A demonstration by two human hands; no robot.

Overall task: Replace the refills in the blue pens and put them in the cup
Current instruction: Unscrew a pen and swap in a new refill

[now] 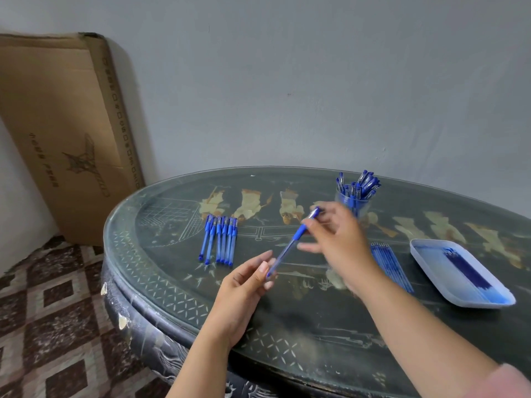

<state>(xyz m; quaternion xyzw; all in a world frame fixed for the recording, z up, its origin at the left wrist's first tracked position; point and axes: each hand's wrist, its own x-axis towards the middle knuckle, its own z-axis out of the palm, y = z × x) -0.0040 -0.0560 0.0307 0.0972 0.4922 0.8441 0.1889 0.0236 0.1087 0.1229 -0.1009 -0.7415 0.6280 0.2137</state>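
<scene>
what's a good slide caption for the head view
Left hand and right hand hold a blue pen over the table, near a row of pens, the cup, refills and a tray.

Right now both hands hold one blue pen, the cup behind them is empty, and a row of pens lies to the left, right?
Not empty: the head view shows the cup packed with blue pens. Otherwise yes: left hand and right hand hold one blue pen, and the row of pens lies to the left.

Blue pens; dark bench with pale painted figures; brown-and-cream checked floor; tan cardboard box.
</scene>
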